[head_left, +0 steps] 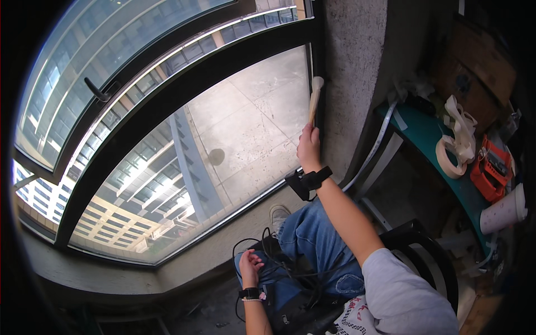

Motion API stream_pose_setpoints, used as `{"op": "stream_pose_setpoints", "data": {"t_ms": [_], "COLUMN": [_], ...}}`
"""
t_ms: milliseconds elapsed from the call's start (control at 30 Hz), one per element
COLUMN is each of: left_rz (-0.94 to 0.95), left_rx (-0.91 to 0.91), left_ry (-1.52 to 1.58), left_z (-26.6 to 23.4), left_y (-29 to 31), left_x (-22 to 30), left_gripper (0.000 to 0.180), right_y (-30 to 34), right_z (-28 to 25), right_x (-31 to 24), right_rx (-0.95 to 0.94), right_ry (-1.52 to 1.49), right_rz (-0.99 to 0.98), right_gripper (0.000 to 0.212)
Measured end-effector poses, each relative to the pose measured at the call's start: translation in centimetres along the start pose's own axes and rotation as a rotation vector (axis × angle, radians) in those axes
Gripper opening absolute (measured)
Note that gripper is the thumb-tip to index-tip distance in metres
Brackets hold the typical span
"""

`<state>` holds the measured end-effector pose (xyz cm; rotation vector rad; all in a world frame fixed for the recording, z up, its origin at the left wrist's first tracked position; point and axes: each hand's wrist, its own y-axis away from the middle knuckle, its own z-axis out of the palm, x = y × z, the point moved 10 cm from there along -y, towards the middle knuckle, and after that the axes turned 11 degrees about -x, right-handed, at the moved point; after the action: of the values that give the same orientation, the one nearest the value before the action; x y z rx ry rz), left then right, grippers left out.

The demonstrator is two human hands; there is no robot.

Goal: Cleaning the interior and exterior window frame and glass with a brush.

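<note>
My right hand grips the handle of a brush with a light wooden handle and pale bristles. Its bristle end points up along the right side of the dark window frame, by the edge of the large glass pane. Whether the bristles touch the frame, I cannot tell. Low in the view, my left hand rests on my jeans at the knee, palm up, with its fingers loosely curled and apart and nothing in them. Dark cables lie across my lap beside it.
A window handle sticks out at the upper left. Beyond the rough concrete wall, a teal table holds a tape roll, an orange case and a pale cup. A black chair stands at my right.
</note>
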<state>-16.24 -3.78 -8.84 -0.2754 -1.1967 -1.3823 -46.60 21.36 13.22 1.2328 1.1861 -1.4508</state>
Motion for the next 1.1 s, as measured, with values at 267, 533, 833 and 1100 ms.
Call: {"op": "stream_pose_setpoints", "data": {"t_ms": [267,533,833,1100], "left_rz": [0.0,-0.004,-0.001,0.005], "left_rx": [0.01,0.012,-0.009,0.002], "left_ry": [-0.006,-0.005,-0.018,0.006], "left_z": [-0.9,-0.9,-0.8,-0.7], "left_y": [-0.1,0.0,0.0,-0.1], "left_x": [-0.1,-0.2,-0.2,-0.2], "left_gripper": [0.023,0.022,0.024,0.023], "right_y": [2.1,1.9,3.8,7.5], "right_z": [4.6,4.7,7.1,10.5], "right_x": [2.2,2.9,3.4,1.9], "right_rx": [-0.343,-0.369,-0.483,-0.618], "right_ry": [-0.444,-0.418,0.044,0.09], "right_rz": [0.322,0.356,0.257,0.147], "right_gripper": [0.017,0.014,0.024,0.025]}}
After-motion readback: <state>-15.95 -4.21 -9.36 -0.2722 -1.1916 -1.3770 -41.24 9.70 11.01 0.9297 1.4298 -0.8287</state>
